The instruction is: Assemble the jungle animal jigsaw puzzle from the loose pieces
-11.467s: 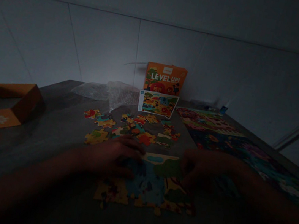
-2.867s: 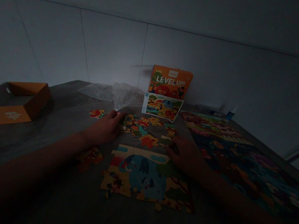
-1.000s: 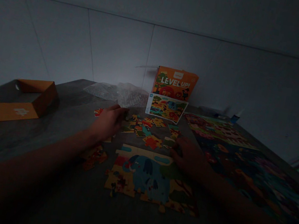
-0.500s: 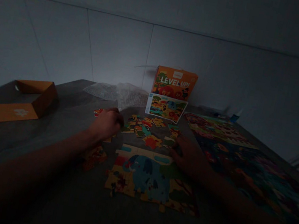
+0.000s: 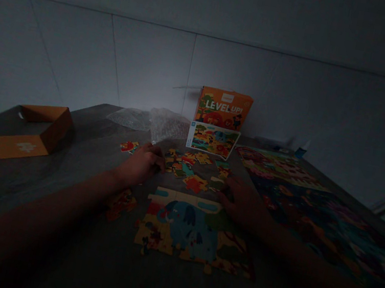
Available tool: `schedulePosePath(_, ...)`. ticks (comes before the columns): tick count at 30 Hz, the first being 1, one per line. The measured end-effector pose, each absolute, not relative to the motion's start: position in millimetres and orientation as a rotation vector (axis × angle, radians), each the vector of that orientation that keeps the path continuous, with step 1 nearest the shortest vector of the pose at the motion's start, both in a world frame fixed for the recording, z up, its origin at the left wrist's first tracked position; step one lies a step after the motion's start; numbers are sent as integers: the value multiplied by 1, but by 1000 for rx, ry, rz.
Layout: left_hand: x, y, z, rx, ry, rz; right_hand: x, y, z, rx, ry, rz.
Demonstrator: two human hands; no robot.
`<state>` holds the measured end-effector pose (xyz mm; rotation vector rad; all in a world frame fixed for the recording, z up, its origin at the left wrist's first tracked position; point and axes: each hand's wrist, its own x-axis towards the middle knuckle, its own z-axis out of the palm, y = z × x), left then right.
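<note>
A partly joined jigsaw puzzle with blue elephants lies flat in front of me. My left hand is above its upper left corner, fingers curled down at the edge of several loose puzzle pieces; whatever the fingertips hold is hidden. At the puzzle's upper right, my right hand rests with thumb and fingers apart, beside a green-and-tan piece. A red-orange piece lies between the hands. Joined orange pieces sit left of the puzzle, partly behind my left forearm.
An orange "LEVEL UP!" box stands at the back, with a picture card leaning before it. Bubble wrap lies beside them. An open orange box tray is on the left; large finished puzzles and a small bottle are right.
My left hand has shifted right, closer to the loose pieces, uncovering a red piece behind it. My right hand stays nearly where it was.
</note>
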<state>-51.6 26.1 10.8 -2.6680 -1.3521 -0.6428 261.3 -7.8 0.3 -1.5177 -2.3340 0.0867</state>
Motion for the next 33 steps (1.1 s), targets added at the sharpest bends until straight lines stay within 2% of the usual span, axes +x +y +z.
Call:
schedulePosePath(10,-47,24,3,-2642,-1422,-649,261,-8,1,-1501,-2334,92)
schedulePosePath(19,-45,26,-8,-2678,-1571,-450,261,-8,-1,-1513,-2328,101)
schedulePosePath(33,-41,25,-1,-2599,-1603,-641,259,-8,1,-1516,-2339,85)
